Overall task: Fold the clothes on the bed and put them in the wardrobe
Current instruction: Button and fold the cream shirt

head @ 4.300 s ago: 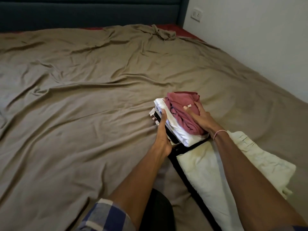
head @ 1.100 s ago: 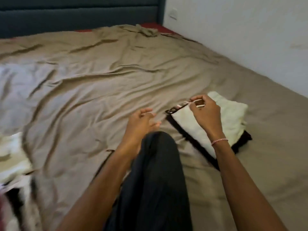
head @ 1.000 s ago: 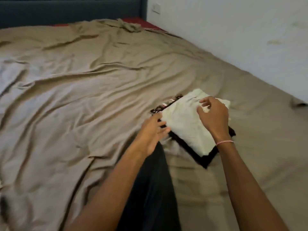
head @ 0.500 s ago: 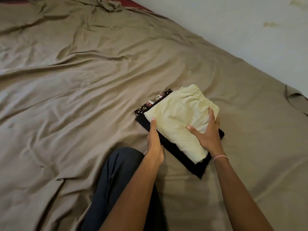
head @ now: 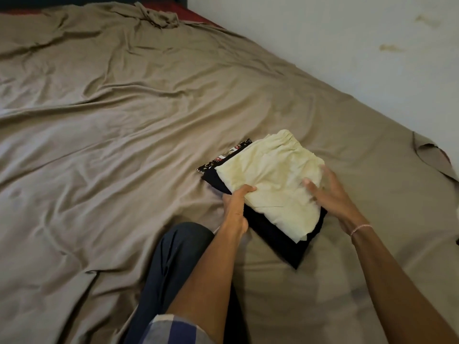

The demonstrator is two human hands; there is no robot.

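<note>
A left hand (head: 236, 207) pinches the edge of a cream folded garment (head: 270, 180) stacked on a black garment (head: 280, 240) on the bed (head: 124, 125), right hand (head: 330, 194) spread flat atop; soft and floppy, probably best lifted from underneath.

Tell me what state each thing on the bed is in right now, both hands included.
pale yellow garment, folded, lying on the dark garment.
dark garment, folded, flat on the bed sheet.
bed sheet, wrinkled, spread out.
left hand, pinches the pale yellow garment's edge, thumb on top.
right hand, blurred, fingers resting on the pale yellow garment.
</note>
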